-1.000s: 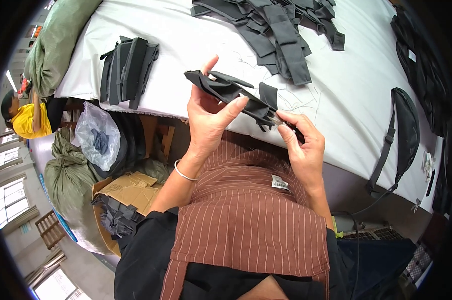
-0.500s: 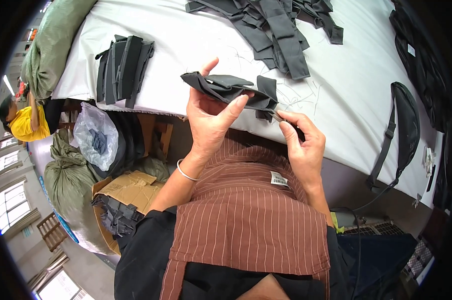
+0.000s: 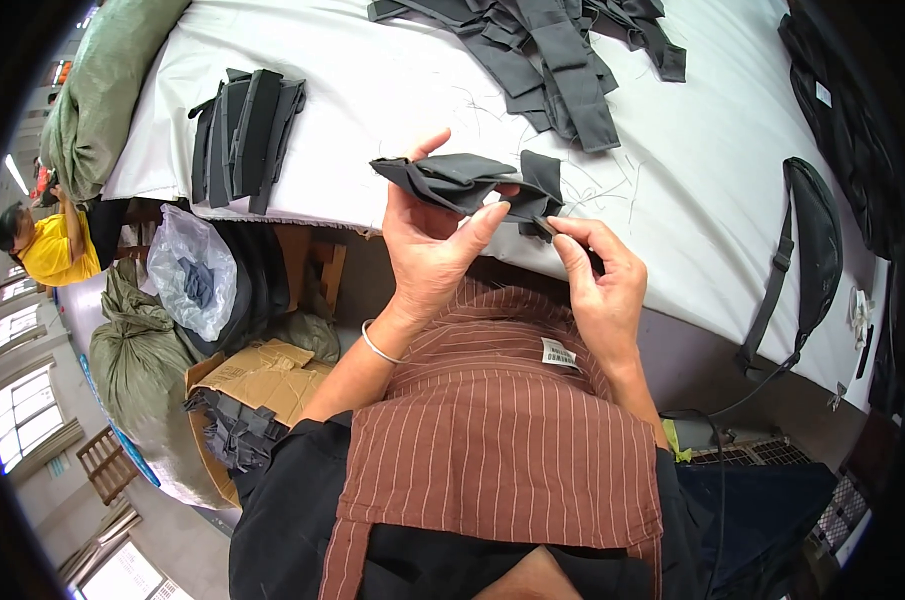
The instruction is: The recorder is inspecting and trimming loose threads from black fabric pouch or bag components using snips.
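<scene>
My left hand (image 3: 427,240) holds up a folded dark grey fabric piece (image 3: 462,180) above the near edge of the table, thumb in front and fingers behind. Part of the cloth hangs toward the right, next to my right hand (image 3: 607,275). Between the thumb and fingers of that hand are small thread snips (image 3: 597,262), mostly hidden in the palm. Their tip meets the right end of the cloth; whether the blades are closed cannot be made out. Behind the held piece, cut thread ends (image 3: 612,190) lie scattered on the white table cover (image 3: 372,110).
A stack of dark fabric strips (image 3: 244,140) lies at the left, a loose heap (image 3: 562,75) at the far middle. A black waist bag (image 3: 807,240) rests at the right. Below left stand a carton (image 3: 262,385) of scraps and sacks (image 3: 137,370). A person in yellow (image 3: 57,245) is beyond.
The fabric piece has tilted and shifted slightly right and down, showing more of its folded top. My right hand has moved a little left, bringing the snips against its end.
</scene>
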Demonstrator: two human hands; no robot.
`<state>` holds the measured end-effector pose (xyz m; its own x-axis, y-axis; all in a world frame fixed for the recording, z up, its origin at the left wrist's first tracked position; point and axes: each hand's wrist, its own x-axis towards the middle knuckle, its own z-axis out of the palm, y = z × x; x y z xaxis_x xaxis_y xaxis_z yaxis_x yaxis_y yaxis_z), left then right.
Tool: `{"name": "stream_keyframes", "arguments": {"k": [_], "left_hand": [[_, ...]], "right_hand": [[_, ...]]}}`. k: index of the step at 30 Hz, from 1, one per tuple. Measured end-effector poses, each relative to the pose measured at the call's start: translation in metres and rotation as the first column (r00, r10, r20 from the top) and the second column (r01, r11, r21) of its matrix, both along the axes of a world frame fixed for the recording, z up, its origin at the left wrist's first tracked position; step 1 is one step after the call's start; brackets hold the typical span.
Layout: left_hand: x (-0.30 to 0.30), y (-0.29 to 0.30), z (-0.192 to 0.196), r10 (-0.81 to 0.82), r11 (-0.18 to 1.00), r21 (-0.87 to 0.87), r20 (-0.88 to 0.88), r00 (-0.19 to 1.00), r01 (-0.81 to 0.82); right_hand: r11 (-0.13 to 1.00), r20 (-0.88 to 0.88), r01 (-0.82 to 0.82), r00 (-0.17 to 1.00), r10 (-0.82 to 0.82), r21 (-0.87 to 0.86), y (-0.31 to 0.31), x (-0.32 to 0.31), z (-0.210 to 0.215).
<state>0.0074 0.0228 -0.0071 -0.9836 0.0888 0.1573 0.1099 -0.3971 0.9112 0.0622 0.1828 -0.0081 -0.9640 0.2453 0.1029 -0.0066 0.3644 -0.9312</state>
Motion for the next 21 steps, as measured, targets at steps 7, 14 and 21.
{"name": "stream_keyframes", "arguments": {"k": [7,14,21], "left_hand": [[0.001,0.000,0.001,-0.002,1.000,-0.008,0.009,1.000,0.002],[0.002,-0.006,-0.006,0.007,0.997,-0.071,0.011,1.000,-0.006],[0.007,-0.009,-0.007,-0.002,0.994,-0.108,0.019,1.000,0.004]], "right_hand": [[1.000,0.033,0.003,0.999,-0.004,0.027,0.001,0.000,0.002],[0.993,-0.007,-0.092,0.996,0.093,0.076,0.001,-0.006,0.016],[0.971,-0.043,-0.118,0.991,0.129,0.207,-0.004,-0.014,0.014]]}}
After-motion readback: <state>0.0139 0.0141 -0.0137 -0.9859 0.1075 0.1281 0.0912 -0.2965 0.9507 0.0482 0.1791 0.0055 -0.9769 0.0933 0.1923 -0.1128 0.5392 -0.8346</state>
